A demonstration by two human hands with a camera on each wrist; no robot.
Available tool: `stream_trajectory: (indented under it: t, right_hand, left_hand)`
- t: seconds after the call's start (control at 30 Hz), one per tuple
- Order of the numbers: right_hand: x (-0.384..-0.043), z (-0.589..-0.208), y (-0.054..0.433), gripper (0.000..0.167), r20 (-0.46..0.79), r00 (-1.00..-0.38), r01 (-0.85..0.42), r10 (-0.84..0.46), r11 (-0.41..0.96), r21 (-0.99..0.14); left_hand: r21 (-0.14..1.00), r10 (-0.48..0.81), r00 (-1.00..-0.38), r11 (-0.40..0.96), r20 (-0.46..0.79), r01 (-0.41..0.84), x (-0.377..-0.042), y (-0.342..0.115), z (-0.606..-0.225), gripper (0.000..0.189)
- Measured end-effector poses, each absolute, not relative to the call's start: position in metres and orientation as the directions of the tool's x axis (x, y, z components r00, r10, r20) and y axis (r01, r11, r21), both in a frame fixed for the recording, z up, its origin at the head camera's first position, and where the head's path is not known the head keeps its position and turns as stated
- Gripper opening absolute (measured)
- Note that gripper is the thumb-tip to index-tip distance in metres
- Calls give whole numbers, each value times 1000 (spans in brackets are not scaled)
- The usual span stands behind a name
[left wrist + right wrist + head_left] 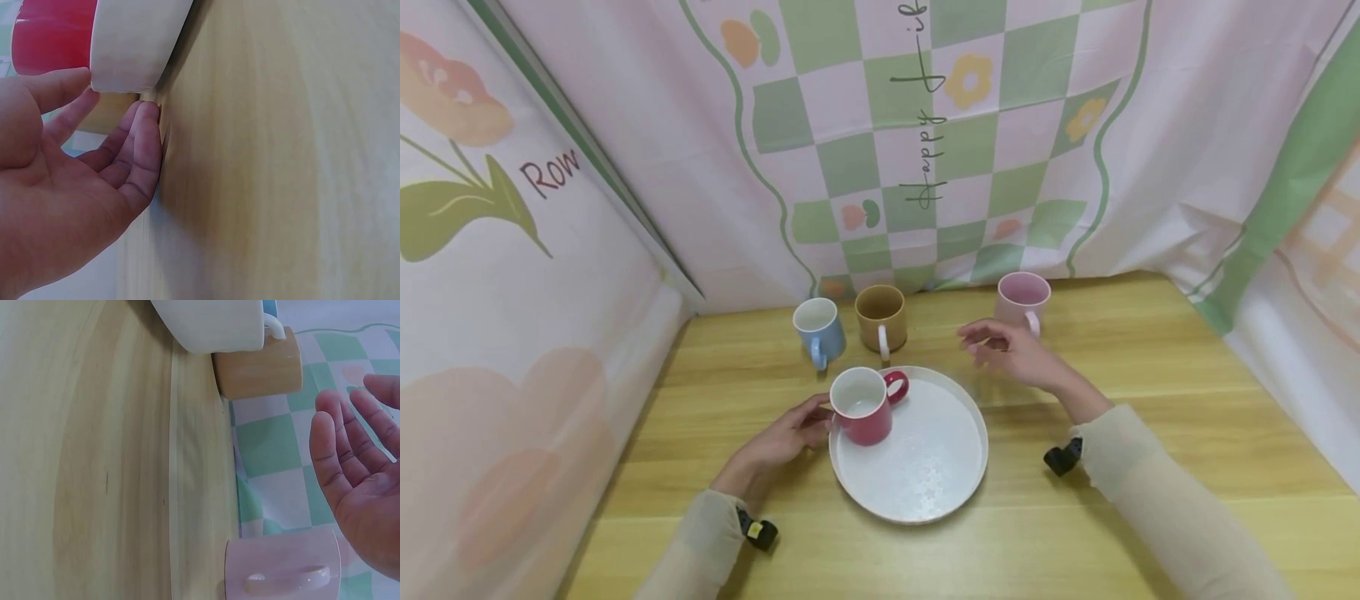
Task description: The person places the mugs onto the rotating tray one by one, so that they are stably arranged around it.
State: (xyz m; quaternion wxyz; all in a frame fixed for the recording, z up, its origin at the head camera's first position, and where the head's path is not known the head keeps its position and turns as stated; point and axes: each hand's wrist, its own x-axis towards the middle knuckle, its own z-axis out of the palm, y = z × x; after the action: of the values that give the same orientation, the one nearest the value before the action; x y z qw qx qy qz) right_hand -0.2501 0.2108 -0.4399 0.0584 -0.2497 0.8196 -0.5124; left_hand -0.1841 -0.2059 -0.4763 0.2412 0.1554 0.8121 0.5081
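A red mug with a white inside stands upright on the left part of a round white tray, its handle pointing to the upper right. My left hand is at the tray's left edge, beside the mug. In the left wrist view, the thumb is at the tray's rim, the other fingers loosely bent near the tabletop; whether they touch the tray I cannot tell. My right hand hovers over the table, holding nothing, fingers relaxed. Just behind it stands a pink mug, also visible in the right wrist view.
Behind the tray stand a blue mug and a brown mug with a white handle, side by side. All sit on a wooden table. A patterned cloth hangs along the table's back edge, with more cloth at both sides.
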Motion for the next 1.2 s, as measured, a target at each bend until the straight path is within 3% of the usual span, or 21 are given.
stream_trajectory:
  t: [1.2]
  right_hand:
    - [-251, -435, 260, 37, 118, -943, -257, -311, 453, -854]
  left_hand:
    - [919, 531, -826, 392, -189, 42, -185, -207, -479, 46]
